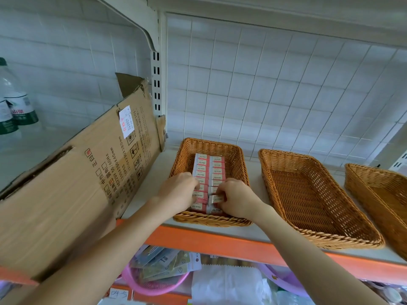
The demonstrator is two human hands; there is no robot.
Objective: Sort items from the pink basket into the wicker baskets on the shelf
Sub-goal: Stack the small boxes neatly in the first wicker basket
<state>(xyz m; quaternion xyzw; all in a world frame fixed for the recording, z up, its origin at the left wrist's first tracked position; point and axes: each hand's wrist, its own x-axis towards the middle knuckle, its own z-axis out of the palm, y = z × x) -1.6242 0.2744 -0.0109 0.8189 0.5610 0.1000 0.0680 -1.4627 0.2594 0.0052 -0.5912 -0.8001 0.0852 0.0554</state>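
Note:
The left wicker basket (187, 150) on the white shelf holds two neat rows of small pink-and-white eraser boxes (209, 168). Both hands are inside its near end. My right hand (236, 199) pinches one eraser box (217, 198), tilted above the right row. My left hand (178, 192) rests with curled fingers on the left row, fingertips touching the boxes. Down below the shelf edge, the pink basket (154, 285) holds several flat packaged items.
Two more wicker baskets stand to the right, one (312, 199) with nothing in it, one (383, 194) cut off by the frame. A large cardboard box (77, 183) leans at the left. Water bottles (15, 106) stand far left. The shelf has an orange front edge (220, 243).

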